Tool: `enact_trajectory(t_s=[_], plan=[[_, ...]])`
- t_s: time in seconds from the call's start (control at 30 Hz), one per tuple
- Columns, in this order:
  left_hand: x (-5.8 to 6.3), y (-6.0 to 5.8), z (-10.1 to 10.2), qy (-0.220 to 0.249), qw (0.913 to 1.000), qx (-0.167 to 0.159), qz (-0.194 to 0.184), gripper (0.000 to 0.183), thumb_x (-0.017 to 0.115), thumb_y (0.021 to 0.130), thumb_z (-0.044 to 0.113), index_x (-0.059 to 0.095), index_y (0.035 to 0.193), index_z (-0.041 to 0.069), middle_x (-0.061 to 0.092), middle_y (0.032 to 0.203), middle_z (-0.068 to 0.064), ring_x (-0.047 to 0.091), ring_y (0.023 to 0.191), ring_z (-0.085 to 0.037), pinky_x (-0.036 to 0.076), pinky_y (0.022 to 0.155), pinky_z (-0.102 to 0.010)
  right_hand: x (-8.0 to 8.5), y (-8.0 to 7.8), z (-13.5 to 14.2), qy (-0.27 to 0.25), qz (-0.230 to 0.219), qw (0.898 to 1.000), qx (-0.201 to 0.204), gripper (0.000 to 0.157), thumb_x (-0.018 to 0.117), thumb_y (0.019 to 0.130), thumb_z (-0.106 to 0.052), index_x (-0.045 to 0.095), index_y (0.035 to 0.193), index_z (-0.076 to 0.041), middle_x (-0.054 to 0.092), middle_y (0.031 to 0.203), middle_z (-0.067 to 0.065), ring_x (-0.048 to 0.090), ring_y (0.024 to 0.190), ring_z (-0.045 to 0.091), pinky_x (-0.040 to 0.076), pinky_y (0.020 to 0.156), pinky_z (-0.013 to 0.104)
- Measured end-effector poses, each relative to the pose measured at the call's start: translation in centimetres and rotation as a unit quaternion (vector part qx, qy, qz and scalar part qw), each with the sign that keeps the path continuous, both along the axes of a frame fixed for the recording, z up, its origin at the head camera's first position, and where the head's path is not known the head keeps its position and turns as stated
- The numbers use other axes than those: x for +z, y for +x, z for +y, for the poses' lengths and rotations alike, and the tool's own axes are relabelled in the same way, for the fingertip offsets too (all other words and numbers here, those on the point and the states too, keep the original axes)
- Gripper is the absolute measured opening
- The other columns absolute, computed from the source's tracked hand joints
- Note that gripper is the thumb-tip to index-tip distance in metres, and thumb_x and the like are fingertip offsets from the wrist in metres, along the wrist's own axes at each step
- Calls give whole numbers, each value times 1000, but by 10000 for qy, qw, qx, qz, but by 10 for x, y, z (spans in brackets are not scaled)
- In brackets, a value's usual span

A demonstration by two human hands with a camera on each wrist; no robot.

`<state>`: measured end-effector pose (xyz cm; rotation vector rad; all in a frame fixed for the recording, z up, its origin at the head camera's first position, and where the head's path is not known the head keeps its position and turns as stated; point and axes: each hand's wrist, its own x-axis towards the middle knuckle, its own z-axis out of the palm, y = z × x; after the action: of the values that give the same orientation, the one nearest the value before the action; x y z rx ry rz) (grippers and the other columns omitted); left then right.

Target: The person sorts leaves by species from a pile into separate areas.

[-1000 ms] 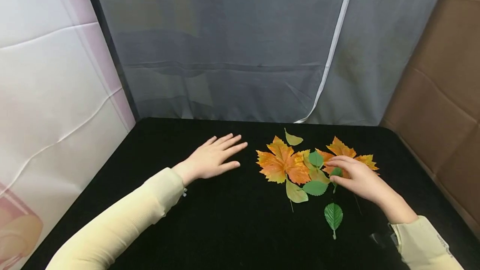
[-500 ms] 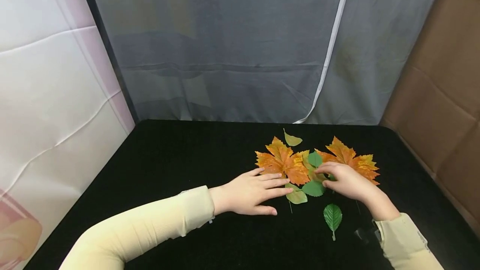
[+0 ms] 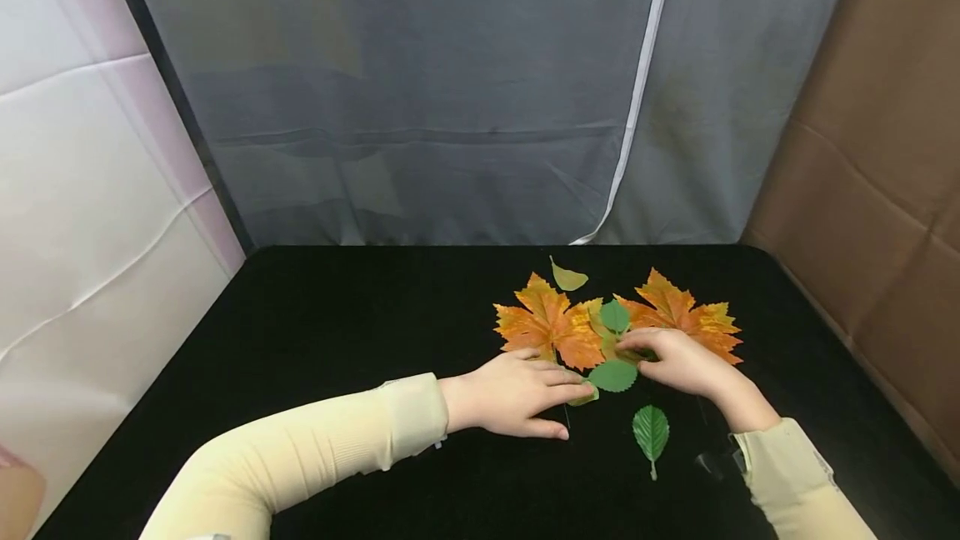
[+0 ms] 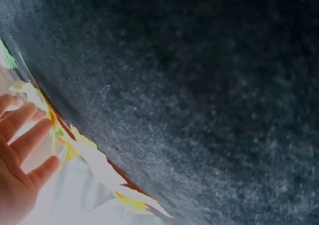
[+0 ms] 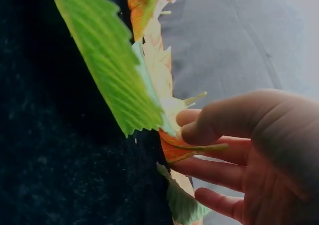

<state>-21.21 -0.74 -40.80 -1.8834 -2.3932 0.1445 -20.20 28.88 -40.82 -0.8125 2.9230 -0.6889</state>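
In the head view, my left hand (image 3: 525, 394) lies with its fingers stretched over a yellow-green leaf (image 3: 584, 398) and the lower edge of the left orange maple leaf (image 3: 542, 322). My right hand (image 3: 678, 363) is bent over the middle of the leaf cluster, thumb and index fingertips apart. Its index finger reaches onto another yellow-green leaf (image 3: 609, 347), and a dark green leaf (image 3: 647, 352) is partly hidden beneath it. A second orange maple leaf (image 3: 678, 311) lies just behind. Between the hands is an oval green leaf (image 3: 613, 375). The right wrist view shows the thumb (image 5: 199, 131) close to an orange leaf's stem (image 5: 212, 148).
A small round green leaf (image 3: 614, 317) lies between the maple leaves. Behind them is a curled yellow-green leaf (image 3: 568, 277). A single green leaf (image 3: 651, 433) lies nearer the front of the black tabletop (image 3: 360, 315). A grey curtain (image 3: 420, 107) hangs behind the table.
My left hand has come right and nearer, from the bare tabletop onto the leaves. My right hand has shifted left over the cluster. The head view has turned slightly right.
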Motion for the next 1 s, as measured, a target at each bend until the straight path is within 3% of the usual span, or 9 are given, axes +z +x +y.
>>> enact_trajectory(t_s=[0.17,0.33,0.5,0.73,0.87,1.0], plan=[[-1,0,1,-108,9999,93,-86,63,37,98,60,37,151,25,44,147,8,43,132,-11,33,106,-46,1,1,-4,171,-236,9996,34,42,62,77,4,68,118,-3,59,126,19,55,115,39,44,91,54],[0,-1,5,-145,9998,132,-102,62,45,97,57,41,149,23,48,144,7,46,129,-11,36,104,-45,-6,0,-3,238,88,9997,24,42,62,75,8,69,115,-3,62,121,17,55,114,39,44,92,54],[2,-3,11,-41,9999,111,15,56,56,94,53,52,141,23,57,134,11,53,119,-9,41,98,-37,-15,-3,-4,226,519,9984,-74,36,62,77,9,71,109,-4,65,115,14,57,112,37,44,93,54],[2,-4,18,85,9999,-16,123,36,70,86,45,68,119,29,65,104,18,58,99,-3,46,81,-26,-15,-3,-8,283,653,9974,-103,22,68,81,2,73,102,-5,68,106,9,63,99,29,49,85,47],[0,-4,20,164,9996,-150,168,21,73,85,40,71,104,30,65,95,19,58,91,-2,46,76,-24,-12,-4,-9,329,670,9970,-209,16,69,82,-2,74,97,-6,69,98,4,65,91,24,51,79,44],[0,-2,19,224,9990,-212,324,17,71,88,33,72,105,31,66,95,18,58,89,-4,45,76,-24,-11,-5,-8,300,681,9968,-288,12,70,83,-3,75,93,-8,69,93,1,65,86,21,52,76,42]])
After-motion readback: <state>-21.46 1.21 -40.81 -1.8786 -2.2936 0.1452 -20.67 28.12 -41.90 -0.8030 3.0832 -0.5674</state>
